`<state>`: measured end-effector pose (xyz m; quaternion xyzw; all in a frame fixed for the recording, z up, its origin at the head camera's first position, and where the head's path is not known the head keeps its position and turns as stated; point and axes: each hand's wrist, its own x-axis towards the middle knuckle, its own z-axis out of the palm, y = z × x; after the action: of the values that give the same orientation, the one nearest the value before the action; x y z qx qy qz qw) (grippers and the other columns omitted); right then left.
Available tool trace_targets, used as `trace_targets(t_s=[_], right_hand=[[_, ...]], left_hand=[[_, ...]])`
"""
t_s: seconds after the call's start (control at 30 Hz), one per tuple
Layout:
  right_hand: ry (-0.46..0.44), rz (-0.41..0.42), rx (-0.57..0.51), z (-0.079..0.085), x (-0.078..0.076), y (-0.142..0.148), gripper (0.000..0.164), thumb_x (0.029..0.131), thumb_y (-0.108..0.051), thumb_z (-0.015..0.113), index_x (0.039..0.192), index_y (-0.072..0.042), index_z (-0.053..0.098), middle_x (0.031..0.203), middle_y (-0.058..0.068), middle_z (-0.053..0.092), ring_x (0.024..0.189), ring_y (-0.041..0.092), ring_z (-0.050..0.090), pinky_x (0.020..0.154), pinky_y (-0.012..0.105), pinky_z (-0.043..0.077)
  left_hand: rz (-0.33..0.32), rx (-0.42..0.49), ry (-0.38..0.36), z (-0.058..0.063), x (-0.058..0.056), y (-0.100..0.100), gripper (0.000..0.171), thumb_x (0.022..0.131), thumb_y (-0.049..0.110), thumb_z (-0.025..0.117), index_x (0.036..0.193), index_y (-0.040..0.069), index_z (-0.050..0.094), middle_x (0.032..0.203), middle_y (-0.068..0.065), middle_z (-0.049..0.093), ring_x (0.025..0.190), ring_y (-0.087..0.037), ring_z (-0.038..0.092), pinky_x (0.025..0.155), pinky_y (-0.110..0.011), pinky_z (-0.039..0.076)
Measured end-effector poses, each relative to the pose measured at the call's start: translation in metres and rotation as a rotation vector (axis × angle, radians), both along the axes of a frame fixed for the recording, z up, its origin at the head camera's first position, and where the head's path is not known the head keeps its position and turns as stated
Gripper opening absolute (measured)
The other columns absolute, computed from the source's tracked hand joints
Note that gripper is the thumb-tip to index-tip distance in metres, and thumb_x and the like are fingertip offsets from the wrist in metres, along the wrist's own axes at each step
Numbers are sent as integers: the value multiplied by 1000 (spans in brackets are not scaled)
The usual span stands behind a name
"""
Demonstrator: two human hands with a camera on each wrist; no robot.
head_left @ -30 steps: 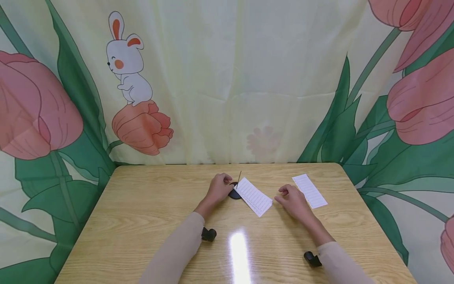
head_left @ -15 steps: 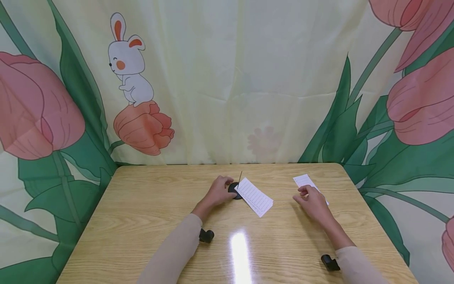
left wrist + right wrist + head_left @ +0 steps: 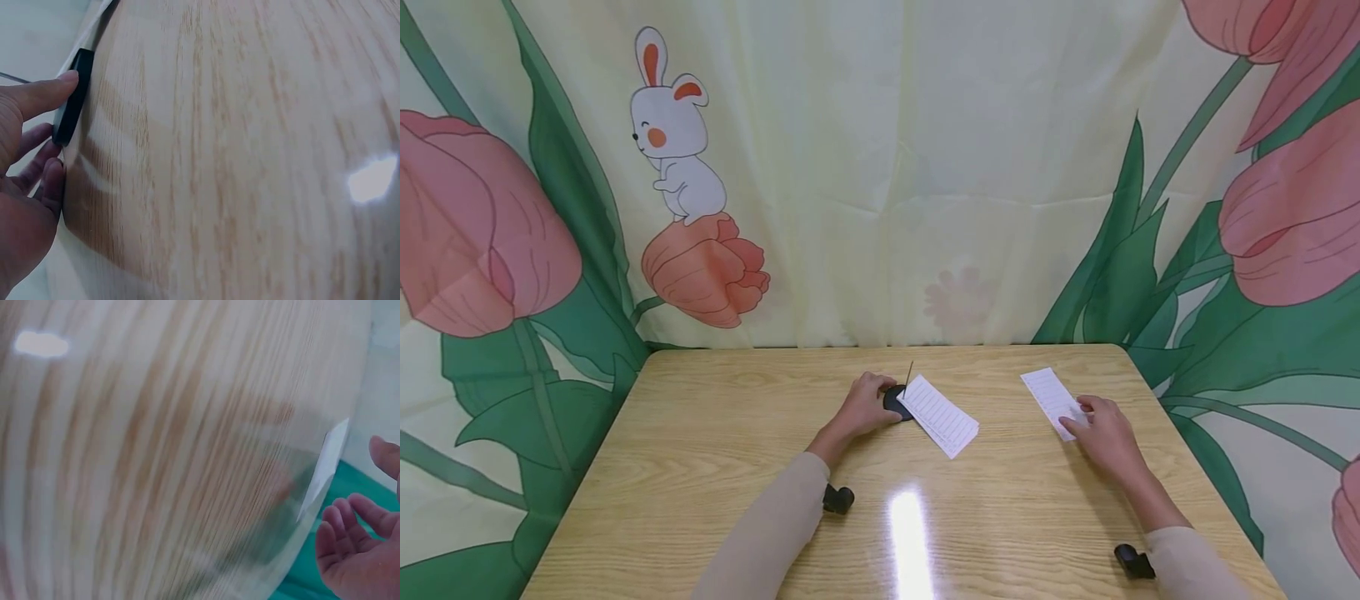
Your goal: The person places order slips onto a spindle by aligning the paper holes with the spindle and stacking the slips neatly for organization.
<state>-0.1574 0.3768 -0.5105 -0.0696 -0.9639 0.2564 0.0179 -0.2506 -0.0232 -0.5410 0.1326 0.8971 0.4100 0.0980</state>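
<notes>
A receipt spike with a black round base and a thin upright rod stands near the back middle of the table. White ruled slips are on the rod and slant down to the right. My left hand grips the base; in the left wrist view, thumb and fingers lie on either side of its black edge. To the right, my right hand is over the lower end of another white ruled slip. The right wrist view shows its fingers loosely bent, apart from the paper.
The wooden table ends at the back against a curtain printed with tulips and a rabbit. Light glares off the tabletop at the front middle. Each wrist wears a black camera.
My right hand has moved right, from beside the slips on the spike across to the separate slip. My left hand has settled round the near side of the base.
</notes>
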Motion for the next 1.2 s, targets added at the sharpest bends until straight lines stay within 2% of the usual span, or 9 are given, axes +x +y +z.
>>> trace_targets(t_s=[0.13,0.3,0.47,0.6,0.73,1.0,1.2], right_hand=[[-19,-9,20,-3,1,11,61,98,-24,69,136,19,47,128,40,51,118,54,49,101,67,42],[-79,-44,18,-3,1,16,64,98,-25,69,136,22,45,129,41,48,119,55,46,103,67,41],[-119,-88,47,-8,2,19,69,96,-32,71,130,22,47,124,42,45,113,53,43,95,65,42],[-128,-113,63,-12,1,19,63,94,-32,72,122,21,52,117,39,46,107,51,41,87,60,42],[-145,-126,44,-11,-1,17,57,94,-29,73,117,19,54,112,37,46,105,48,40,84,56,41],[-188,-122,1,-10,-5,17,53,95,-24,72,118,20,53,113,36,46,104,47,41,86,56,42],[-209,-133,-85,-8,-7,16,51,95,-17,71,118,16,40,109,34,49,98,44,48,85,51,45]], left_hand=[[2,-6,8,-2,0,0,60,80,17,90,134,7,66,131,-14,57,113,-27,50,98,-43,44],[8,-5,11,0,1,1,59,80,16,90,133,7,67,129,-13,58,110,-25,50,96,-41,44],[12,-8,0,2,2,1,58,80,16,90,133,7,66,128,-12,57,109,-24,50,94,-40,45],[12,-7,-2,1,2,2,58,81,17,90,133,8,66,128,-12,57,108,-24,50,94,-41,45],[14,-5,-2,1,2,1,58,81,17,90,133,8,66,128,-12,57,110,-24,50,96,-41,45],[14,2,-4,0,2,0,58,81,18,90,133,8,66,129,-12,57,112,-26,51,98,-43,45],[19,6,-9,1,2,1,59,81,19,90,133,8,66,128,-12,57,111,-25,50,98,-43,45]])
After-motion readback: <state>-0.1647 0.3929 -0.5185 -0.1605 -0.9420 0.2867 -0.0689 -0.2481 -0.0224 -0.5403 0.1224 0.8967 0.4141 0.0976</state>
